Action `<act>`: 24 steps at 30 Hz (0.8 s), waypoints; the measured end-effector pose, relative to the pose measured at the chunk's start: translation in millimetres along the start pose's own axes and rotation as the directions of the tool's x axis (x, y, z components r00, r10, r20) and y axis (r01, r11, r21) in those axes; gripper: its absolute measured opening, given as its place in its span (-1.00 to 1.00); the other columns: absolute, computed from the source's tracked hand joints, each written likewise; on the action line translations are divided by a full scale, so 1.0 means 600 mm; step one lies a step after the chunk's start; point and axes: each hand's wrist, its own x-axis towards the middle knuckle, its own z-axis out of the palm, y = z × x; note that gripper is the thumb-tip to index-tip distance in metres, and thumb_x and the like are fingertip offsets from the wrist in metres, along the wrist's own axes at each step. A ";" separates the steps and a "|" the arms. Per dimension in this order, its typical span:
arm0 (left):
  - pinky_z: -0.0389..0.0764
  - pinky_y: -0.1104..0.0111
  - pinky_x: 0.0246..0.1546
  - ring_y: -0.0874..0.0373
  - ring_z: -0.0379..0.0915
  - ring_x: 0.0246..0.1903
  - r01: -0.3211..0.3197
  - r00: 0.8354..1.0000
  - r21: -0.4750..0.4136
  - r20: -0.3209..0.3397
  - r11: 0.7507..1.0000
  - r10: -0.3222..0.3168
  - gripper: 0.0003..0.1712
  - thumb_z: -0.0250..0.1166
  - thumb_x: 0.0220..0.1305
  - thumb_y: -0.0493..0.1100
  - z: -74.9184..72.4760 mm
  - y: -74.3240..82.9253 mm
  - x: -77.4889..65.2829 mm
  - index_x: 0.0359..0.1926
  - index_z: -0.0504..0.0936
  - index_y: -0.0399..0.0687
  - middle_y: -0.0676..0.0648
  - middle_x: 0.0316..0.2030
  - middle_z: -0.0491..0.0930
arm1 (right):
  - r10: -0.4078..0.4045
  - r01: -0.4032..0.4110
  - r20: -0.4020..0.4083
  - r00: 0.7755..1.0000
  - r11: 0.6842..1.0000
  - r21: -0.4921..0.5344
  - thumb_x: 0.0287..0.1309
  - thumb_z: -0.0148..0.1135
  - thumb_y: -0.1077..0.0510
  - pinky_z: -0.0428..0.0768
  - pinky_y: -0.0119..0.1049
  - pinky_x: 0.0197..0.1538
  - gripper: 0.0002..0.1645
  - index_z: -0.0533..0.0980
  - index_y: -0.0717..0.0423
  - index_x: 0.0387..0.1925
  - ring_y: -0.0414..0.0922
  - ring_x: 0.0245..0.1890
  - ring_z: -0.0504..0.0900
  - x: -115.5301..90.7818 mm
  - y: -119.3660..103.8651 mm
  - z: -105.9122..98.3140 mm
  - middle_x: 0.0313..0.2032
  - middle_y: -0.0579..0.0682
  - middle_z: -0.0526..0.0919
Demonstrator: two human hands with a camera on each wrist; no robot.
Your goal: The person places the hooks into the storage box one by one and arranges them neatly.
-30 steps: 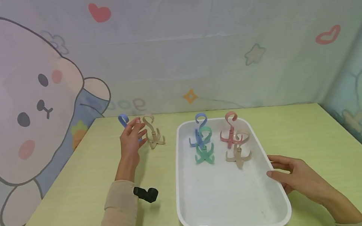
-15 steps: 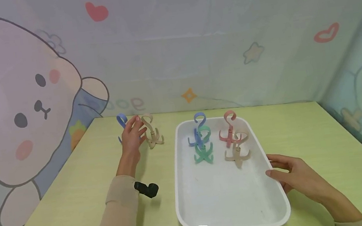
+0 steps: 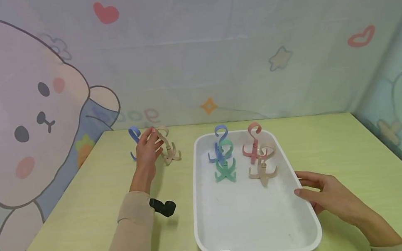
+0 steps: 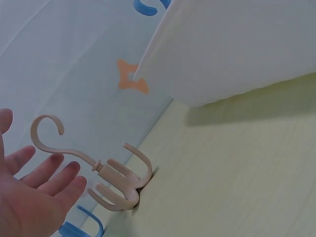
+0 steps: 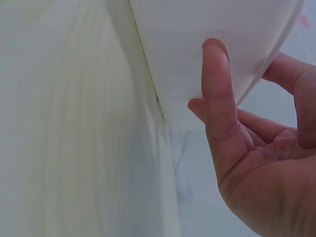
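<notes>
Spread left hand [image 3: 146, 151] half-hides blue plastic hook [image 3: 134, 133] beside beige plastic hook [image 3: 170, 154] near tabletop's [image 3: 339, 146] far edge; right hand [image 3: 331, 196] grips white plastic tray [image 3: 254, 219].

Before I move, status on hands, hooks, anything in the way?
Left hand empty, beside beige hook outside white tray. Right hand gripping tray rim. Four hooks inside. Possible snag: blue hook partly hidden behind left hand.

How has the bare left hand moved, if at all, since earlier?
Yes, rightward: in head view, left hand is now closer to the unmoved beige plastic pronged hook on the green table.
</notes>
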 end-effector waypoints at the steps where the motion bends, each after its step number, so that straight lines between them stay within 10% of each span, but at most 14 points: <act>1: 0.32 0.03 0.56 -0.16 0.33 0.51 0.001 1.000 -0.001 -0.002 1.000 -0.001 -0.27 0.03 0.66 0.18 0.000 0.000 0.001 0.66 0.18 0.03 -0.30 0.53 0.34 | -0.001 0.001 0.000 1.000 1.000 0.000 0.45 0.31 0.12 0.81 -0.04 -0.32 -0.13 0.17 0.36 0.58 0.02 -0.39 0.80 0.000 0.000 0.000 0.35 0.48 0.49; 24: 0.45 0.07 0.48 -0.16 0.43 0.43 -0.015 0.997 -0.054 -0.073 0.998 0.011 -0.36 0.05 0.67 0.13 0.003 -0.011 0.001 0.58 0.33 -0.05 -0.31 0.47 0.42 | -0.008 0.007 0.010 1.000 1.000 0.008 0.46 0.31 0.12 0.82 -0.01 -0.31 -0.13 0.15 0.35 0.59 0.05 -0.39 0.81 0.000 0.002 -0.002 0.37 0.49 0.46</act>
